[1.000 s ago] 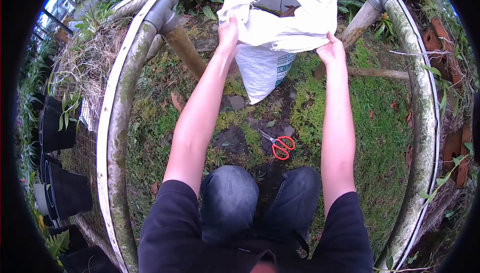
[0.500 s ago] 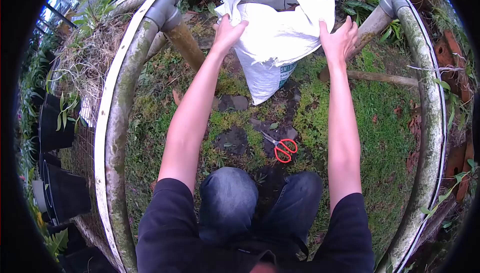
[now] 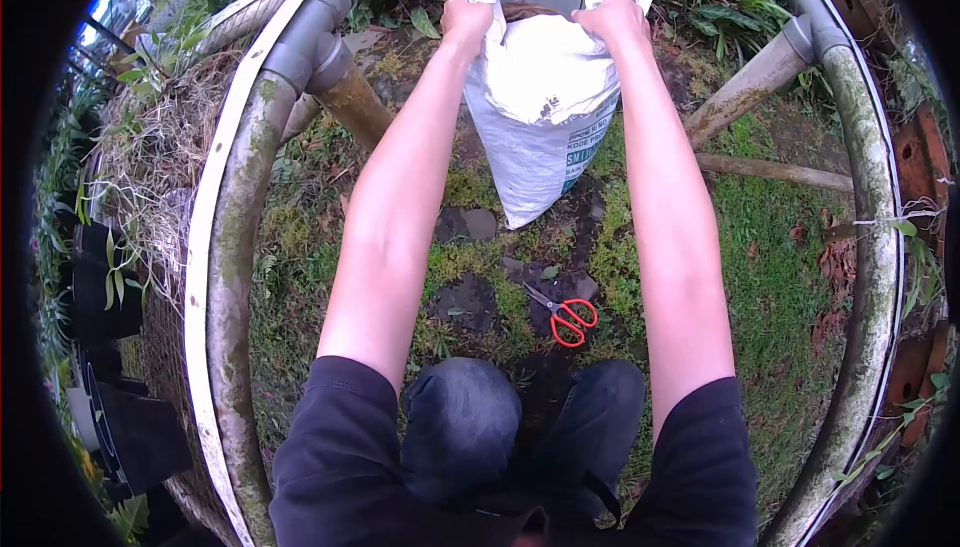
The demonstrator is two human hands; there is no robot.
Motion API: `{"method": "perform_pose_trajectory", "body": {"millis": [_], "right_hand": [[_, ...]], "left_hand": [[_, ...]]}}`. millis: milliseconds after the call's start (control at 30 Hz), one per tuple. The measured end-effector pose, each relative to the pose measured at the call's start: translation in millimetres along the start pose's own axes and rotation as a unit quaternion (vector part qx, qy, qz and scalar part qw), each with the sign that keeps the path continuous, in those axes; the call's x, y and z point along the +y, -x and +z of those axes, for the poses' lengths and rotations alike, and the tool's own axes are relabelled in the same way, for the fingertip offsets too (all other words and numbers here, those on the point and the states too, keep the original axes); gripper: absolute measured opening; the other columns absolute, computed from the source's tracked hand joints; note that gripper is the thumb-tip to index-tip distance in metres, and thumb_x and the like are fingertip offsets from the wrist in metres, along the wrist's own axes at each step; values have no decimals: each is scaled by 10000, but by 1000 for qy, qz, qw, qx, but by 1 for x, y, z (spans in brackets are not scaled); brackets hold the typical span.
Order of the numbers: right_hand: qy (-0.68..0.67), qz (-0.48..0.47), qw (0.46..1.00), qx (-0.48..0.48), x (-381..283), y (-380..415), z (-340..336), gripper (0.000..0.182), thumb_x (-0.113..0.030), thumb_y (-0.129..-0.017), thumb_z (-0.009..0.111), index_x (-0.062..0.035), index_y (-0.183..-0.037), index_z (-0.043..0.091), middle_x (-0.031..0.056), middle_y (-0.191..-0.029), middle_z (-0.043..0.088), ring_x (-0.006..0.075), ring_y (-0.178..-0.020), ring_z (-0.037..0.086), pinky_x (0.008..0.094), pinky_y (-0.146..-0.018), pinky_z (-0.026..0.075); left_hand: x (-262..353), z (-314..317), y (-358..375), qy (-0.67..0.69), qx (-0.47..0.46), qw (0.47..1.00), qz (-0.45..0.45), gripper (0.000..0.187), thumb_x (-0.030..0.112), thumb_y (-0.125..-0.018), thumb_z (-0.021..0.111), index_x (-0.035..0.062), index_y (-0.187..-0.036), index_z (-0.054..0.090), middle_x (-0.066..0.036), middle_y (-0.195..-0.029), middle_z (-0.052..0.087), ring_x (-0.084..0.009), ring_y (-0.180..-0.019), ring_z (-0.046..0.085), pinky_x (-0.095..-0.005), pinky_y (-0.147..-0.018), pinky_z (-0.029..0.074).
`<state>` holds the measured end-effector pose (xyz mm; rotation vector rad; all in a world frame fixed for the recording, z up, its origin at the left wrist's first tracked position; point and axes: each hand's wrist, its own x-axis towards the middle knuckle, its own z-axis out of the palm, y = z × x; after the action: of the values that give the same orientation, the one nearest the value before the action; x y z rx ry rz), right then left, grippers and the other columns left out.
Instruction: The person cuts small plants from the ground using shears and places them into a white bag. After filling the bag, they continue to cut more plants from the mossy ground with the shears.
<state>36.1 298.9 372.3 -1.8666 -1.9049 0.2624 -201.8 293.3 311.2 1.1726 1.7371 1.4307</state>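
Observation:
A white woven sack (image 3: pixel 540 137) with green print stands on the ground ahead, its mouth open and its upper edge folded outward. Brownish contents show through the opening. My left hand (image 3: pixel 468 22) is closed on the left side of the rim. At the right side of the rim, my right hand (image 3: pixel 612 22) grips the folded edge, thumb toward the opening. Scissors with red handles (image 3: pixel 570 319) lie on the soil between the sack and my knees, blades pointing up and left, with no hand on them.
Mossy curved pipes frame the space, one on the left (image 3: pixel 235 227) and one on the right (image 3: pixel 872 247). A wooden pole (image 3: pixel 775 173) lies low at the right. Black pots (image 3: pixel 140 427) stand outside the left pipe. Leafy plants grow behind the sack.
Both hands have shifted on the sack's rim and come closer together, the right one moving inward and up. The rim is drawn narrower, and more of the printed side shows.

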Motion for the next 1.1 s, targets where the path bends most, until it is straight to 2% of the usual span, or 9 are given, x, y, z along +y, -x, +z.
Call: {"method": "perform_pose_trajectory", "body": {"millis": [33, 133, 267, 367, 533, 633, 733, 967, 1100], "right_hand": [[-41, 26, 998, -41, 2, 7, 3, 673, -335, -781, 799, 12, -1327, 613, 247, -1377, 594, 371, -1294, 583, 454, -1074, 471], [-108, 51, 992, 43, 32, 14, 24, 544, -232, -774, 806, 94, -1186, 665, 250, -1255, 673, 370, -1063, 713, 418, -959, 556], [-722, 158, 668, -88, 108, 4, 47, 330, -36, -902, 557, 97, -1197, 617, 234, -1133, 689, 342, -931, 729, 480, -854, 590], [-779, 221, 579, -92, 148, 42, 59, 387, -151, -983, 367, 42, -1249, 571, 238, -1150, 670, 378, -1050, 686, 564, -932, 555], [-752, 268, 599, -61, 240, 86, 105, 456, -196, -949, 384, 59, -1271, 581, 249, -1179, 678, 385, -1056, 691, 533, -946, 561], [-695, 243, 673, -71, 275, 94, 78, 425, -208, -907, 477, 52, -1218, 607, 246, -1133, 691, 413, -1060, 684, 538, -939, 546], [-175, 142, 966, 123, 222, 133, 1, 483, -207, -875, 576, 28, -1297, 562, 251, -1203, 646, 439, -1181, 614, 509, -1010, 489], [115, -187, 948, 230, 116, 145, -30, 867, -175, -796, 765, -304, -1556, 368, 173, -1651, 248, 440, -1516, 235, 779, -1129, 221], [2, -210, 975, 67, 130, 105, -38, 352, -104, -853, 655, -143, -1196, 723, 174, -1037, 734, 366, -985, 694, 471, -880, 531]], "left_hand": [[3, 6, 9, 112, 5, 992, -50, 371, 113, -852, 592, -49, -1182, 637, -214, -1102, 705, -330, -972, 710, -450, -876, 541], [14, 4, 47, 253, -20, 957, -138, 348, 160, -911, 484, -75, -1124, 625, -163, -1000, 680, -275, -849, 685, -463, -740, 556], [10, -18, 72, 376, -231, 889, -122, 501, 326, -994, 468, -35, -1333, 546, -197, -1173, 692, -313, -1002, 713, -448, -854, 610], [1, -13, 92, 396, -271, 858, -182, 515, 411, -1066, 426, 4, -1344, 573, -166, -1178, 713, -285, -991, 724, -440, -846, 619], [-41, 29, 107, 501, -419, 718, -243, 506, 368, -1111, 346, -4, -1399, 533, -167, -1261, 688, -298, -1056, 720, -472, -869, 630], [-37, 46, 132, 475, -400, 739, -261, 461, 326, -1098, 385, -3, -1357, 578, -157, -1248, 696, -274, -1035, 728, -444, -864, 629], [-28, 58, 149, 446, -401, 758, -258, 453, 326, -1089, 408, -2, -1339, 596, -160, -1248, 695, -273, -1046, 724, -441, -883, 619], [-16, 47, 164, 392, -451, 759, -259, 494, 346, -1090, 383, -13, -1381, 558, -167, -1259, 688, -289, -1088, 706, -464, -928, 599], [14, 10, 185, 267, -333, 865, -263, 546, 349, -1076, 278, 2, -1425, 514, -162, -1265, 683, -288, -1094, 699, -455, -936, 582]]}}
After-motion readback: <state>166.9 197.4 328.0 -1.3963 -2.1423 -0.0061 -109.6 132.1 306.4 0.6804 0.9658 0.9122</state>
